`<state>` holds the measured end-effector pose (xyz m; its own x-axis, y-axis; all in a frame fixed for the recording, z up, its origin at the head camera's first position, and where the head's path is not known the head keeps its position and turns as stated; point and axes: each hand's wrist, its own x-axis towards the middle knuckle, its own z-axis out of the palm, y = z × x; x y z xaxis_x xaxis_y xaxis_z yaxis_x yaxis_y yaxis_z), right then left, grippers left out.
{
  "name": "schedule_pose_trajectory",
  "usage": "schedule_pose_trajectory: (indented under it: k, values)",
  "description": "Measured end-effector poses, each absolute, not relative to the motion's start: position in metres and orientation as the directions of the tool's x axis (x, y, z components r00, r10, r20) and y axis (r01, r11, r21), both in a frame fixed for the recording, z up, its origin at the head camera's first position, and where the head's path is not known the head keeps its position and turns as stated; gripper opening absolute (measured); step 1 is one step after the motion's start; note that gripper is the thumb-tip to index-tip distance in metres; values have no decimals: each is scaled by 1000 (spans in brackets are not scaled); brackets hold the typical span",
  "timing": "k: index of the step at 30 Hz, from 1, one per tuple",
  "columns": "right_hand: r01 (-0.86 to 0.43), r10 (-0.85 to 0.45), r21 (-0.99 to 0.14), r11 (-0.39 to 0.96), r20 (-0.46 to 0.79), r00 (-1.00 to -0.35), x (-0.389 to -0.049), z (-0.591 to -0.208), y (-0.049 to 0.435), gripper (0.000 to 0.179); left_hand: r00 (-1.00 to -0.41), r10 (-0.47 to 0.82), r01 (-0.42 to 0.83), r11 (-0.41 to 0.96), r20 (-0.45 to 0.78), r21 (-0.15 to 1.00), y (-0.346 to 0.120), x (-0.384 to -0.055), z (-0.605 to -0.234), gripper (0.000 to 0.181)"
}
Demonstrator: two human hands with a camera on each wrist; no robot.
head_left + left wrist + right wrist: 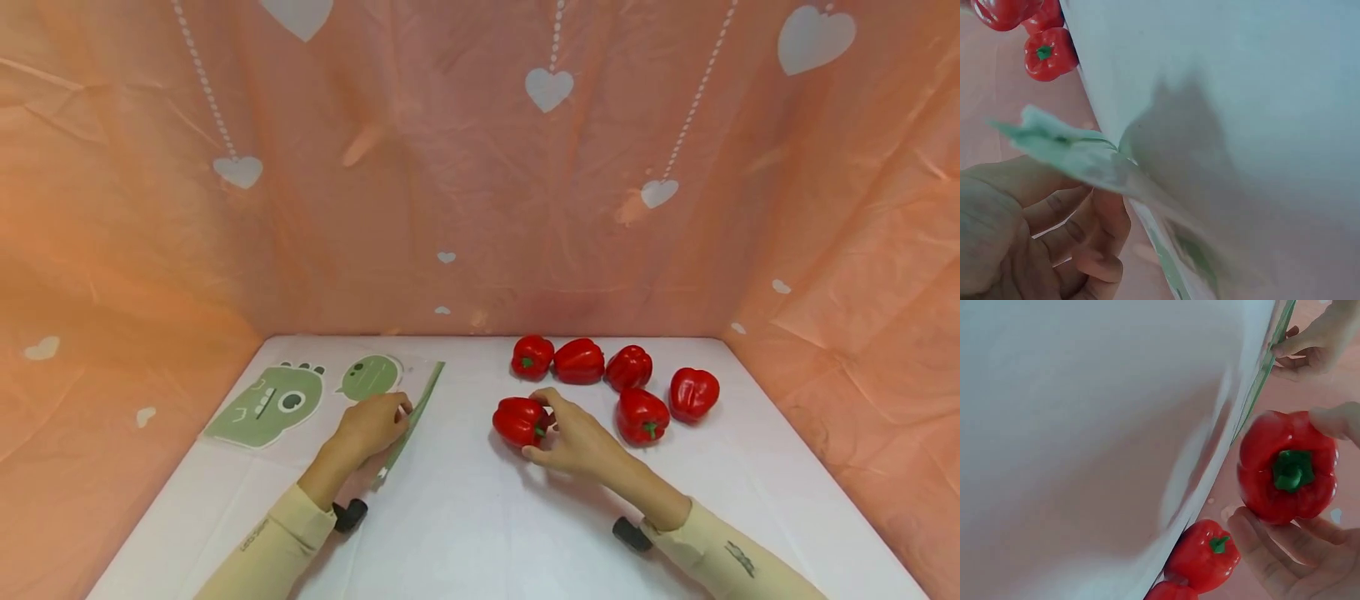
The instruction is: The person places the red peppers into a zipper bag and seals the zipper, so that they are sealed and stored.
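Note:
A red bell pepper (519,422) with a green stem is held above the white table between the thumb and fingers of my right hand (573,437). The right wrist view shows this bell pepper (1288,467) stem side toward the camera. At the left, a clear plastic bag (341,429) with green cartoon monster prints lies on the table. My left hand (373,427) pinches its green-edged side, lifting that edge; in the left wrist view the bag's edge (1085,156) rises over the curled fingers (1110,219). Whether the bag's mouth is parted cannot be told.
Several more red bell peppers stand at the back right, among them a bell pepper (642,416) close to my right hand and another bell pepper (693,394) farther right. Orange cloth (480,208) with white hearts hangs around the white table (465,533).

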<state>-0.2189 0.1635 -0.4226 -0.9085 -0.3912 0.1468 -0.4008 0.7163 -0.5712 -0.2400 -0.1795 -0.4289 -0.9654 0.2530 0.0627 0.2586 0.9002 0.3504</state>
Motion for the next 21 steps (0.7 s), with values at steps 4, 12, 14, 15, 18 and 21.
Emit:
schedule_pose_trajectory:
  k: [4,12,14,15,18,21]
  values:
    - [-404,-383,-622,671,176,-907,-221,-423,160,78,-963,260,269,881,77,388,-179,-238,-427,13]
    - [-386,-366,-713,585,193,-911,-225,-417,150,74,-967,246,250,844,72,474,-170,-237,-422,13]
    - [-393,-371,-726,564,202,-906,-226,-416,148,73,-967,244,247,836,71,491,-167,-236,-420,14]
    - [-401,-376,-729,555,210,-903,-226,-416,146,73,-968,242,245,833,71,495,-166,-235,-419,15]
    - [-413,-388,-746,523,224,-894,-227,-415,142,71,-970,232,236,824,74,516,-164,-233,-416,16]
    - [-429,-402,-754,498,238,-884,-227,-416,137,70,-970,230,237,816,81,528,-161,-231,-416,17]
